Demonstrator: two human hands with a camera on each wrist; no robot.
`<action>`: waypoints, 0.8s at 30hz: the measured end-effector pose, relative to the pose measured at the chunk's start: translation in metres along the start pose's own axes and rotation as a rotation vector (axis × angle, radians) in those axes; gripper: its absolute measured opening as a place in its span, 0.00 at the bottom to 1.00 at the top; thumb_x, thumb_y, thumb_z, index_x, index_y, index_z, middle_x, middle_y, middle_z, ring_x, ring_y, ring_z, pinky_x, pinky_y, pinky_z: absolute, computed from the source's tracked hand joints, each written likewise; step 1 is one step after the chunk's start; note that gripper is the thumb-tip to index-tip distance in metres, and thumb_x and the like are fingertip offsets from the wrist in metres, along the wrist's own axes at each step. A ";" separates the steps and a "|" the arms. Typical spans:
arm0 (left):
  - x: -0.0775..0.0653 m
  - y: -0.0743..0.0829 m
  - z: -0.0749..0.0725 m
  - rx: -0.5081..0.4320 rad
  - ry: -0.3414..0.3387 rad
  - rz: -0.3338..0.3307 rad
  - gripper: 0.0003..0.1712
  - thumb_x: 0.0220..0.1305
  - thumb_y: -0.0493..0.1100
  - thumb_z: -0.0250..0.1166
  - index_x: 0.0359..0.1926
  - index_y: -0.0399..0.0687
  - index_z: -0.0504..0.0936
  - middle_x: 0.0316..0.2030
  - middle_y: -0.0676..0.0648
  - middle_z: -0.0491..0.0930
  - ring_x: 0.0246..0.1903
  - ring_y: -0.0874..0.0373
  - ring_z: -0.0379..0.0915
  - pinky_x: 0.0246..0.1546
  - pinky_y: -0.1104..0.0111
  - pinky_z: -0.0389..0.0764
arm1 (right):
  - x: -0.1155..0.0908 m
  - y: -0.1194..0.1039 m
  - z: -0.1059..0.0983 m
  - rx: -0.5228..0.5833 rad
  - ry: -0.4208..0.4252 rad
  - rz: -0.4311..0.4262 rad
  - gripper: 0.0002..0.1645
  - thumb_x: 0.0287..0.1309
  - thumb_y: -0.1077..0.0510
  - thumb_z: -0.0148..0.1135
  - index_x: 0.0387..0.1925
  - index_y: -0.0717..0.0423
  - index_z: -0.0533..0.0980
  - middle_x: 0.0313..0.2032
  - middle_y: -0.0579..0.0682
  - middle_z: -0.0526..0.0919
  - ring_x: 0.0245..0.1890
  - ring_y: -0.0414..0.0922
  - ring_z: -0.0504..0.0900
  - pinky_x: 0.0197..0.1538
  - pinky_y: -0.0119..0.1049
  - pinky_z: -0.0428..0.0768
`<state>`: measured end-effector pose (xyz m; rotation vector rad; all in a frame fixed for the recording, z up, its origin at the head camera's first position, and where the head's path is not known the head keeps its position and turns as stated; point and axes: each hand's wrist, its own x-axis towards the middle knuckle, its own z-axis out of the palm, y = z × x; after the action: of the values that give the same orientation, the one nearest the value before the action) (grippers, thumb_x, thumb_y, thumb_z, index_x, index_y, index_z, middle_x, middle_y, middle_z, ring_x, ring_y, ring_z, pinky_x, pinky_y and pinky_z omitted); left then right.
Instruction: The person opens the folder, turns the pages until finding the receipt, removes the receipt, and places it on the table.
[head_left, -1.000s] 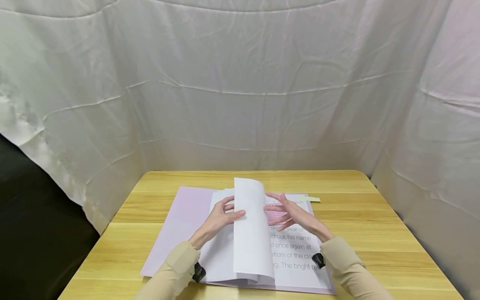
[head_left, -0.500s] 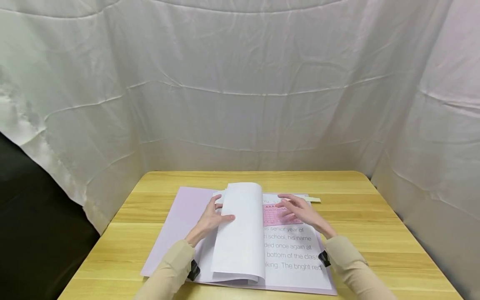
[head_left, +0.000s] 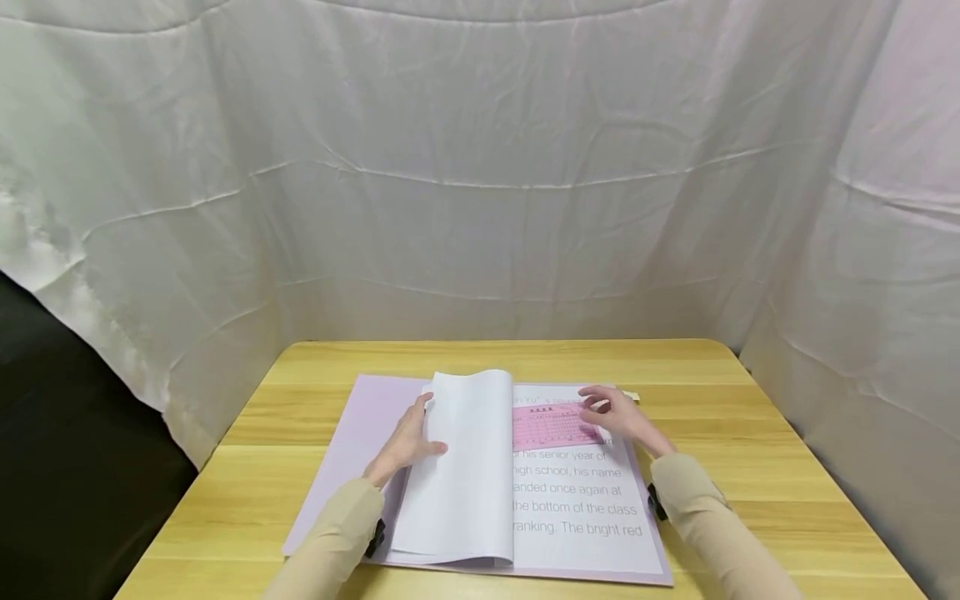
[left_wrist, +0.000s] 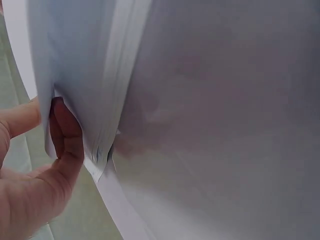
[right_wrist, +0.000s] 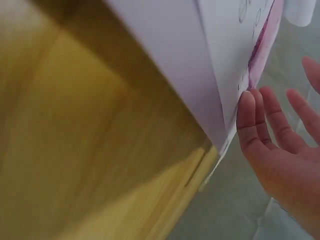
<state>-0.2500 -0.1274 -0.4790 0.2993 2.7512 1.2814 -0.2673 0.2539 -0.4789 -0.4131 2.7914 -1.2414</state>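
Observation:
A large open booklet [head_left: 577,550] with a lilac cover lies on the table. In the head view, my left hand [head_left: 405,437] holds the curled white pages [head_left: 472,483] by their left edge, thumb on top. In the left wrist view its fingers [left_wrist: 67,130] lie behind the sheet. A pink slip [head_left: 551,429] printed with a grid lies across the right-hand page, which bears large text. My right hand [head_left: 618,417] pinches the slip's right end. In the right wrist view, that end of the slip [right_wrist: 265,45] bends up from the page at the fingertips.
A pale green tab [head_left: 632,396] sticks out past the booklet's top right edge, partly behind the right hand. The wooden table [head_left: 750,467] extends on both sides. Grey-white cloth [head_left: 480,167] hangs behind it, and a black area [head_left: 75,450] shows at the left.
My left hand has carried the pages leftward and down, uncovering more text and the pink slip. My right hand has moved right from the page edge to the slip's right end.

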 end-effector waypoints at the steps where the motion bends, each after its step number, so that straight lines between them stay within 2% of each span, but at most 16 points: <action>1: 0.000 -0.001 0.000 0.012 -0.005 -0.002 0.55 0.51 0.31 0.76 0.75 0.33 0.53 0.71 0.24 0.60 0.73 0.25 0.50 0.71 0.33 0.59 | 0.002 0.001 0.000 -0.010 0.000 0.002 0.28 0.62 0.61 0.66 0.61 0.71 0.73 0.51 0.69 0.82 0.43 0.53 0.83 0.48 0.43 0.82; 3: 0.000 -0.002 0.001 0.038 -0.014 -0.009 0.56 0.50 0.30 0.75 0.75 0.33 0.53 0.72 0.23 0.58 0.75 0.25 0.46 0.72 0.32 0.55 | 0.005 0.003 0.000 -0.027 -0.010 0.012 0.29 0.60 0.62 0.67 0.61 0.69 0.73 0.51 0.69 0.82 0.40 0.49 0.81 0.43 0.36 0.79; 5: 0.000 -0.002 0.003 0.065 -0.015 -0.013 0.56 0.50 0.30 0.76 0.75 0.33 0.53 0.71 0.23 0.58 0.72 0.25 0.53 0.70 0.34 0.60 | 0.008 0.004 0.000 -0.047 -0.027 0.010 0.30 0.58 0.62 0.69 0.61 0.69 0.73 0.52 0.68 0.81 0.37 0.46 0.79 0.39 0.33 0.74; 8: 0.000 -0.004 0.005 0.136 -0.006 -0.001 0.56 0.48 0.32 0.77 0.75 0.33 0.55 0.70 0.24 0.58 0.66 0.28 0.62 0.67 0.38 0.68 | 0.012 0.006 -0.002 -0.067 -0.056 0.002 0.33 0.55 0.62 0.71 0.62 0.69 0.73 0.53 0.68 0.80 0.35 0.44 0.76 0.39 0.32 0.72; 10: 0.000 -0.004 0.006 0.187 0.000 0.020 0.55 0.48 0.33 0.77 0.74 0.33 0.58 0.69 0.25 0.58 0.63 0.31 0.65 0.65 0.40 0.70 | 0.014 0.007 -0.003 -0.074 -0.077 -0.006 0.34 0.54 0.61 0.72 0.62 0.69 0.73 0.54 0.68 0.80 0.36 0.45 0.77 0.40 0.33 0.72; 12: -0.001 -0.004 0.007 0.209 -0.012 0.044 0.53 0.48 0.33 0.77 0.73 0.33 0.59 0.71 0.27 0.57 0.67 0.30 0.60 0.68 0.38 0.65 | 0.015 0.009 -0.003 -0.075 -0.096 -0.005 0.35 0.53 0.62 0.73 0.62 0.69 0.73 0.54 0.69 0.79 0.37 0.45 0.77 0.41 0.34 0.73; 14: -0.001 -0.005 0.007 0.194 -0.053 0.068 0.50 0.51 0.32 0.74 0.73 0.32 0.59 0.73 0.28 0.57 0.70 0.29 0.56 0.71 0.37 0.60 | 0.017 0.011 -0.002 -0.072 -0.115 -0.008 0.36 0.52 0.62 0.74 0.62 0.70 0.72 0.55 0.70 0.78 0.38 0.47 0.78 0.42 0.34 0.74; 19: -0.002 -0.011 0.004 0.131 -0.222 0.137 0.42 0.63 0.29 0.63 0.74 0.28 0.56 0.75 0.28 0.54 0.75 0.31 0.49 0.76 0.39 0.52 | 0.022 0.014 0.000 -0.079 -0.143 0.011 0.38 0.50 0.62 0.75 0.62 0.70 0.72 0.55 0.68 0.78 0.40 0.48 0.77 0.43 0.35 0.73; 21: -0.002 -0.013 0.003 0.137 -0.281 0.154 0.39 0.68 0.31 0.59 0.75 0.27 0.54 0.76 0.28 0.52 0.77 0.32 0.46 0.78 0.41 0.49 | 0.023 0.014 0.001 -0.087 -0.149 0.026 0.38 0.50 0.62 0.75 0.62 0.69 0.72 0.55 0.67 0.77 0.42 0.49 0.77 0.44 0.37 0.74; 24: -0.001 -0.014 0.000 0.144 -0.351 0.153 0.39 0.72 0.40 0.57 0.76 0.28 0.52 0.78 0.30 0.48 0.78 0.32 0.42 0.78 0.41 0.46 | 0.024 0.013 0.001 -0.115 -0.151 0.038 0.37 0.49 0.63 0.76 0.61 0.69 0.73 0.56 0.68 0.77 0.48 0.56 0.78 0.51 0.46 0.78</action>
<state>-0.2506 -0.1366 -0.4901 0.6876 2.5579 0.9496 -0.2934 0.2547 -0.4877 -0.4394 2.7364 -1.0004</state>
